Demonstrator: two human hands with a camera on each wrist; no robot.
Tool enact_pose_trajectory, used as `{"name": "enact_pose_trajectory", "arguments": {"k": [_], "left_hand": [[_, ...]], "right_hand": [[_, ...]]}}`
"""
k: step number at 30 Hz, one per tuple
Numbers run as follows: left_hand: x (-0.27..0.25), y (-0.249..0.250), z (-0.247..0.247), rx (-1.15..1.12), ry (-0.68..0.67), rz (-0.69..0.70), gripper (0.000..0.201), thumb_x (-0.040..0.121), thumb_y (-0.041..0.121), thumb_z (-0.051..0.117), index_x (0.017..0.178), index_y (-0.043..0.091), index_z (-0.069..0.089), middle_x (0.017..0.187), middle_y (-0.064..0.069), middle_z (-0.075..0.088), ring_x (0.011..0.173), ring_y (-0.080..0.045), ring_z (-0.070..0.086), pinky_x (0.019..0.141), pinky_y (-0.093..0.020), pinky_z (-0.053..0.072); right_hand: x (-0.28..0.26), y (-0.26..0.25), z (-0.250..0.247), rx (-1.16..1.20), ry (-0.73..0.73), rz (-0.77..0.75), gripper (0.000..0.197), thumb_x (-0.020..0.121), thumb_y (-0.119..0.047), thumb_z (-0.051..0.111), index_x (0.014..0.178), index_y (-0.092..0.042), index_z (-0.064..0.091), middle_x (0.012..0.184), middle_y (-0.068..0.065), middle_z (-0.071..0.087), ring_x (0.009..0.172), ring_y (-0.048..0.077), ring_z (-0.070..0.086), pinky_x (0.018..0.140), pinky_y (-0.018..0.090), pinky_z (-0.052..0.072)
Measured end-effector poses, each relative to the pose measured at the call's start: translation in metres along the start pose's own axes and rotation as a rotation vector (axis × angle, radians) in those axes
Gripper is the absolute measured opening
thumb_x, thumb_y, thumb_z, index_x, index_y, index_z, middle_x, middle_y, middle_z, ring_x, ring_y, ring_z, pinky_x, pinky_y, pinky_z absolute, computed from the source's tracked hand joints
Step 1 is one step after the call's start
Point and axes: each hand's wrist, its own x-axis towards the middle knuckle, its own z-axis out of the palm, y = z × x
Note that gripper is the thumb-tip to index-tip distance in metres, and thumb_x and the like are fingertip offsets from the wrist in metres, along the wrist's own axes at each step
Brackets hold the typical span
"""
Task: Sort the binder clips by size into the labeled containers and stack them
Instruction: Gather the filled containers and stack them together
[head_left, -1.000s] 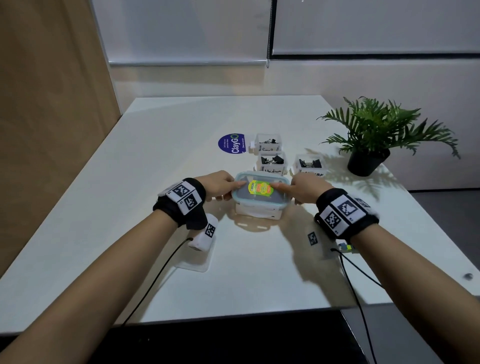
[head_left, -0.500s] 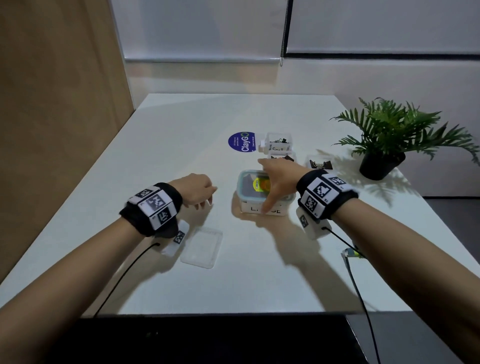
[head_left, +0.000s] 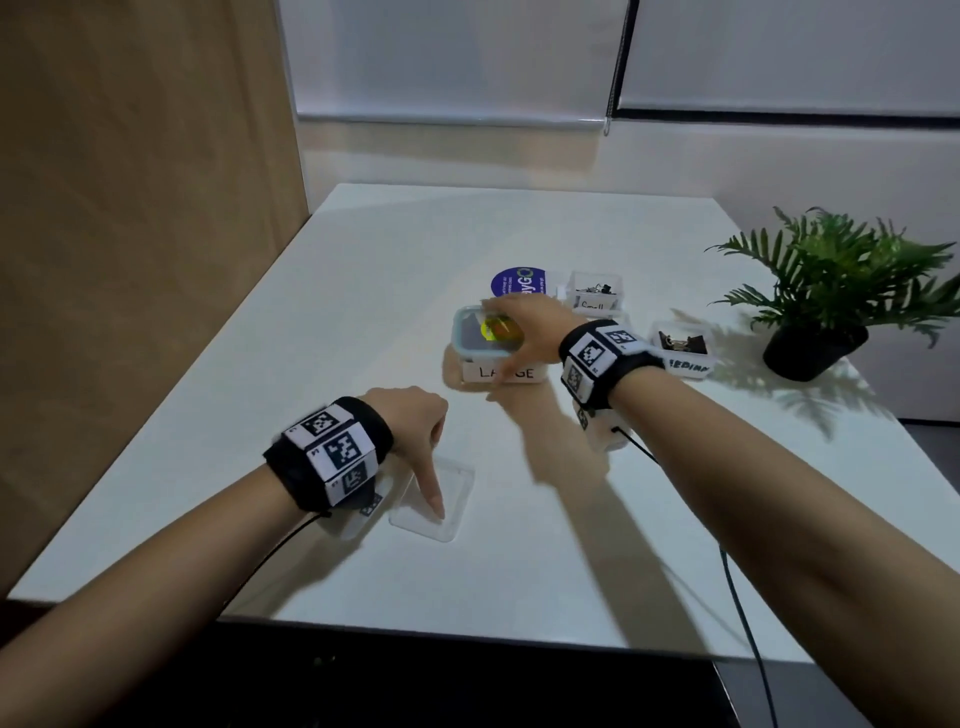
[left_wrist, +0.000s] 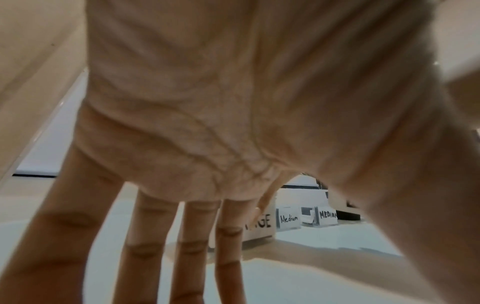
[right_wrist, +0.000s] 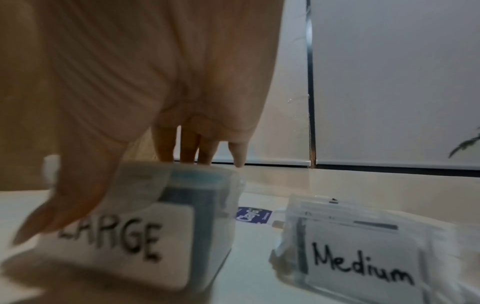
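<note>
The lidded LARGE container (head_left: 506, 372) (right_wrist: 145, 236) stands mid-table with a yellow sticker on its blue-rimmed lid. My right hand (head_left: 524, 332) (right_wrist: 85, 195) grips it from above, fingers over the lid and thumb down its front label. A loose clear lid (head_left: 457, 504) lies flat nearer to me. My left hand (head_left: 426, 467) (left_wrist: 182, 267) points straight fingers down onto it. An open Small container (head_left: 595, 293) and an open MEDIUM container (head_left: 683, 353) hold black binder clips. A second Medium container (right_wrist: 363, 267) sits right of the LARGE one, hidden behind my wrist in the head view.
A purple round sticker (head_left: 514, 283) lies on the white table (head_left: 363, 312) behind the LARGE container. A potted plant (head_left: 831, 291) stands at the right edge. A wooden wall (head_left: 130, 260) runs along the left. Cables trail from both wrists.
Both hands were on the LARGE container's lid. The left hand pulled back toward me and came down on the clear lid. The right hand shifted the LARGE container left, away from the Medium one.
</note>
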Motion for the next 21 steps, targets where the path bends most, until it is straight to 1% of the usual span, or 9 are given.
{"name": "enact_pose_trajectory", "arguments": {"k": [1, 3, 4, 6, 10, 13, 15, 18, 21], "left_hand": [[0.001, 0.001, 0.000, 0.004, 0.005, 0.003, 0.080, 0.039, 0.059, 0.089, 0.100, 0.021, 0.055, 0.098, 0.008, 0.062, 0.089, -0.016, 0.060, 0.074, -0.030, 0.050], [0.001, 0.003, -0.001, 0.005, 0.010, 0.015, 0.079, 0.038, 0.059, 0.089, 0.099, 0.020, 0.055, 0.097, 0.008, 0.063, 0.087, -0.016, 0.061, 0.070, -0.029, 0.048], [0.001, 0.004, 0.000, 0.006, 0.013, 0.022, 0.079, 0.038, 0.060, 0.088, 0.098, 0.021, 0.054, 0.096, 0.008, 0.063, 0.086, -0.015, 0.060, 0.068, -0.028, 0.047], [0.003, 0.006, 0.001, 0.005, 0.013, 0.035, 0.079, 0.038, 0.060, 0.088, 0.097, 0.021, 0.052, 0.095, 0.008, 0.061, 0.084, -0.015, 0.059, 0.065, -0.028, 0.045], [0.005, 0.009, 0.005, -0.017, 0.014, 0.057, 0.080, 0.037, 0.059, 0.089, 0.096, 0.021, 0.051, 0.093, 0.008, 0.061, 0.082, -0.015, 0.058, 0.064, -0.028, 0.044], [0.005, 0.010, 0.008, -0.034, 0.007, 0.074, 0.080, 0.039, 0.058, 0.089, 0.097, 0.019, 0.051, 0.096, 0.006, 0.061, 0.085, -0.016, 0.058, 0.066, -0.030, 0.045], [0.006, 0.011, 0.010, -0.053, -0.005, 0.085, 0.079, 0.041, 0.056, 0.090, 0.098, 0.017, 0.051, 0.097, 0.004, 0.061, 0.084, -0.017, 0.057, 0.066, -0.031, 0.045], [0.008, 0.015, 0.010, -0.065, -0.005, 0.116, 0.078, 0.044, 0.052, 0.091, 0.098, 0.015, 0.050, 0.095, 0.002, 0.061, 0.078, -0.016, 0.053, 0.063, -0.030, 0.044], [0.012, 0.024, 0.008, -0.057, 0.000, 0.144, 0.075, 0.046, 0.048, 0.091, 0.098, 0.013, 0.050, 0.093, 0.001, 0.060, 0.074, -0.016, 0.052, 0.060, -0.030, 0.043]], "right_hand": [[0.005, -0.002, 0.002, -0.021, -0.025, -0.029, 0.099, 0.070, -0.039, 0.082, 0.150, -0.017, 0.028, 0.157, 0.009, 0.027, 0.144, 0.027, 0.026, 0.116, 0.039, 0.026], [0.012, -0.005, 0.007, -0.067, -0.087, -0.062, 0.090, 0.082, -0.041, 0.070, 0.153, -0.022, 0.018, 0.162, 0.007, 0.007, 0.149, 0.030, 0.008, 0.117, 0.051, 0.018], [0.014, -0.007, 0.009, -0.091, -0.113, -0.055, 0.087, 0.087, -0.045, 0.064, 0.154, -0.024, 0.012, 0.162, 0.005, -0.001, 0.149, 0.031, 0.001, 0.116, 0.056, 0.015], [0.018, -0.012, 0.014, -0.116, -0.137, -0.030, 0.085, 0.091, -0.052, 0.053, 0.154, -0.028, 0.002, 0.162, 0.002, -0.008, 0.148, 0.032, -0.008, 0.115, 0.062, 0.010], [0.023, -0.016, 0.024, -0.141, -0.124, -0.014, 0.082, 0.092, -0.057, 0.045, 0.152, -0.033, -0.005, 0.162, 0.000, -0.012, 0.148, 0.032, -0.011, 0.114, 0.063, 0.007], [0.023, -0.016, 0.027, -0.155, -0.117, -0.017, 0.082, 0.092, -0.058, 0.044, 0.153, -0.032, -0.005, 0.162, 0.000, -0.011, 0.148, 0.032, -0.011, 0.115, 0.062, 0.007], [0.021, -0.015, 0.023, -0.130, -0.125, -0.033, 0.081, 0.093, -0.055, 0.045, 0.153, -0.030, -0.003, 0.162, 0.001, -0.010, 0.148, 0.032, -0.010, 0.115, 0.062, 0.007], [0.012, -0.009, 0.017, 0.009, -0.067, -0.049, 0.078, 0.096, -0.048, 0.046, 0.154, -0.024, 0.001, 0.162, 0.004, -0.005, 0.149, 0.031, -0.006, 0.116, 0.061, 0.010], [0.001, 0.009, 0.013, 0.208, 0.072, 0.009, 0.079, 0.095, -0.055, 0.041, 0.154, -0.023, 0.001, 0.162, 0.003, -0.003, 0.149, 0.025, -0.005, 0.117, 0.059, 0.011]]}}
